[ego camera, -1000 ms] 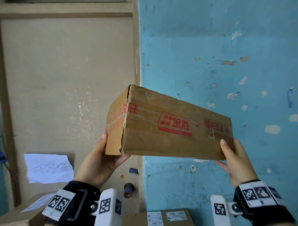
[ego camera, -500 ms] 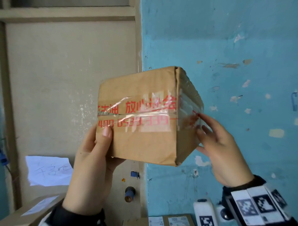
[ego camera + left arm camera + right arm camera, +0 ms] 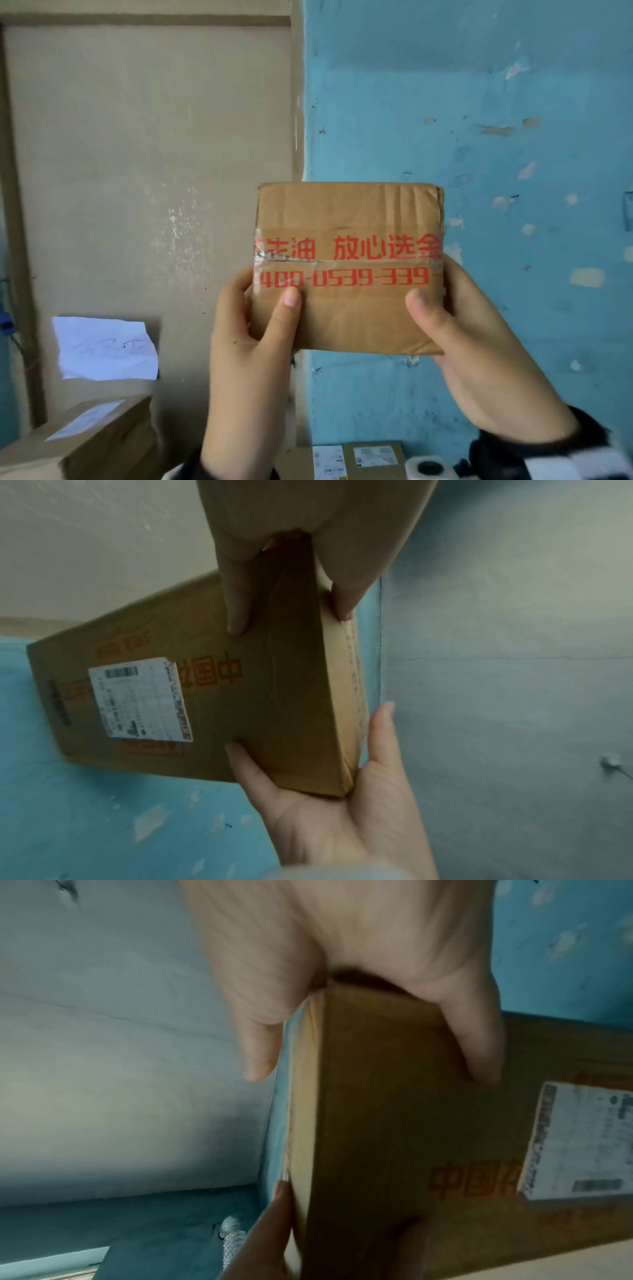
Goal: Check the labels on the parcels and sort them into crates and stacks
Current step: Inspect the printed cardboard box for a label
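Up high, parcel (image 3: 346, 222) between fingers (image 3: 286, 308)

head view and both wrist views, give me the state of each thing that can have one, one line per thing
cardboard parcel: held up off any surface, taped shut, end face toward the head camera
shipping label: stuck on the parcel's underside, facing away from the head camera
left hand: grips the parcel's left edge, thumb on the near face
right hand: grips the parcel's right edge, thumb on the near face
labelled box: lying below, closed
white paper sheet: creased, against the beige wall
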A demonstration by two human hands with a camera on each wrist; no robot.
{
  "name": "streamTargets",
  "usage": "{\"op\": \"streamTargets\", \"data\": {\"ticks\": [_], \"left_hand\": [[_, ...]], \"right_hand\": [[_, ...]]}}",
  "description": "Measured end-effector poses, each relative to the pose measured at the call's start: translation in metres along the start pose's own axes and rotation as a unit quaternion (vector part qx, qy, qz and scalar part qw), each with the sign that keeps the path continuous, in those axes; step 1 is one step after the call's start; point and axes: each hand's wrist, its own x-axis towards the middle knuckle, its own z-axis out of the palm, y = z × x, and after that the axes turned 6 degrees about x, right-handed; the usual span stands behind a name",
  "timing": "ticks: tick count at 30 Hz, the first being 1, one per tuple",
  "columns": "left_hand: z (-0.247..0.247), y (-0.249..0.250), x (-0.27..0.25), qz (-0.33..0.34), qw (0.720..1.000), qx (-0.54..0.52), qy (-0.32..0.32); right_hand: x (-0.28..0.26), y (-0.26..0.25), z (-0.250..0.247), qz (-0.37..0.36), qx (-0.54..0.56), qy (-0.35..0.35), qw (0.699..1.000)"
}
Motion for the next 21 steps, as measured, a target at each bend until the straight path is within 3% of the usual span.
{"op": "streamTargets", "data": {"ticks": [6, 21], "left_hand": [[0.013, -0.011, -0.004, -0.007, 1.0, 0.018, -0.022], [0.009, -0.027, -0.014, 0.002, 0.999, 0.01, -0.048]], "right_hand": [[0.002, 0.016, 0.0, -0.019, 0.025, 0.093, 0.995], [-0.008, 0.031, -0.011, -0.025, 0.021, 0.123, 0.992]]}}
